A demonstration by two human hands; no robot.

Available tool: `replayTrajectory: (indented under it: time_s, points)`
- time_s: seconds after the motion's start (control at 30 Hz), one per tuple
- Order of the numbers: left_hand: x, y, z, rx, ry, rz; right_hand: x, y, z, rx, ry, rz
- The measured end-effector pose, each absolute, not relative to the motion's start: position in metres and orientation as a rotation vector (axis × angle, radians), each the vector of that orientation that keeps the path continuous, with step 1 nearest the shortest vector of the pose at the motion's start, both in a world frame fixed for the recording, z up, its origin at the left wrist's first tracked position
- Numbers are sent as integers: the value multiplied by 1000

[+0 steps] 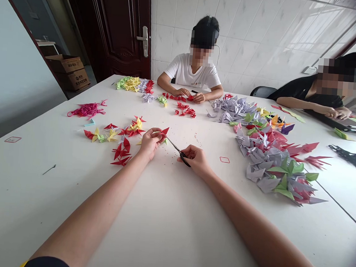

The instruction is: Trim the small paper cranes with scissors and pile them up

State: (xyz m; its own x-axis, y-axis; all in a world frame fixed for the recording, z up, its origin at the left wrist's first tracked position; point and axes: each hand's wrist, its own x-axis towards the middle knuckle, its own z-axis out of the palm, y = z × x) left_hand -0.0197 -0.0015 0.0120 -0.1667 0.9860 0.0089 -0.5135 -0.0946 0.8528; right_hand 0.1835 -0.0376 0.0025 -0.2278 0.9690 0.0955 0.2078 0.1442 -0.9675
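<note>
My left hand (pixel 150 141) is closed on a small red paper crane (pixel 164 132), held just above the white table (pixel 164 227). My right hand (pixel 197 159) grips small black scissors (pixel 178 150), whose blades point up-left and meet the crane. Tiny red paper snippets (pixel 196 141) lie scattered on the table behind both hands. To the left of my left hand sits a cluster of red and yellow folded cranes (pixel 120 139).
A long heap of grey, red and green folded cranes (pixel 271 157) fills the right side. Pink string (pixel 86 110) lies far left, black string (pixel 348 157) far right. Two other people sit at the far edge, folding paper. A thin dark pin (pixel 48 169) rests at left.
</note>
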Motion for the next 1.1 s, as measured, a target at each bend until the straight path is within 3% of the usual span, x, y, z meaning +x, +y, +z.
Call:
replayTrajectory:
  time_s: [1.1]
  points:
    - [-19,-1,11,769,855,1591,183,-39,3,-1152,-1553,1183]
